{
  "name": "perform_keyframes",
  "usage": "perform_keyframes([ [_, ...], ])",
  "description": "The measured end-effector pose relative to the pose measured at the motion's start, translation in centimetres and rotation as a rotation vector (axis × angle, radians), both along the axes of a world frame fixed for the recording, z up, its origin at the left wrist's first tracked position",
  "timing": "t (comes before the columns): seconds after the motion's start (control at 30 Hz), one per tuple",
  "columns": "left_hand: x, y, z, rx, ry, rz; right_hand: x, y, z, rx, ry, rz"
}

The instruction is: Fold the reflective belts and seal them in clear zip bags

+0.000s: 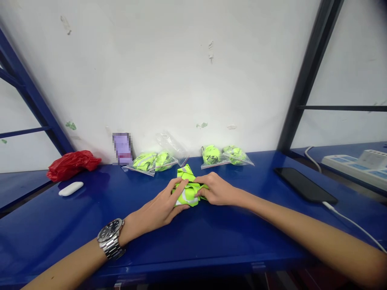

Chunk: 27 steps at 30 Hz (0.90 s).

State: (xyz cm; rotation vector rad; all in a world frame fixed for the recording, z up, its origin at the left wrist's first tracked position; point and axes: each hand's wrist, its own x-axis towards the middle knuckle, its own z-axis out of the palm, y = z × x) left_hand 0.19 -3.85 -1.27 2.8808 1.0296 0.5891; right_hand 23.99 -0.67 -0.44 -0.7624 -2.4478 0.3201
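A bunched neon-yellow cloth with grey reflective strips (186,189) lies on the blue table (211,241). My left hand (163,205), with a metal watch on its wrist, grips the cloth's left side with curled fingers. My right hand (213,189) presses and pinches the cloth's right side. Both hands are closed on it. Behind the cloth lie clear plastic bags holding the same yellow cloth: two at the left (152,161) and two at the right (225,156). An empty clear bag (172,145) leans against the wall.
A red plastic bag (72,164) and a white oval case (71,188) sit at the left. A black phone (305,184) on a white cable lies at the right, with a white power strip (359,165) beyond. A dark shelf post (305,76) rises at the right.
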Motion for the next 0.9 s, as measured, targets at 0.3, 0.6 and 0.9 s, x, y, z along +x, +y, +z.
perform_keyframes([
  [0.3,1.7,1.1,1.6,-0.204,-0.156,-0.015,0.7,1.2,0.1,-0.547,0.086,-0.016],
  [0.6,1.6,3.4,1.7,-0.474,-0.209,0.050,-0.1,-0.7,-0.3,0.070,-0.028,-0.508],
  [0.9,0.9,4.7,0.5,-0.456,-0.240,0.072,-0.6,-1.0,-0.4,0.431,-0.273,-0.076],
])
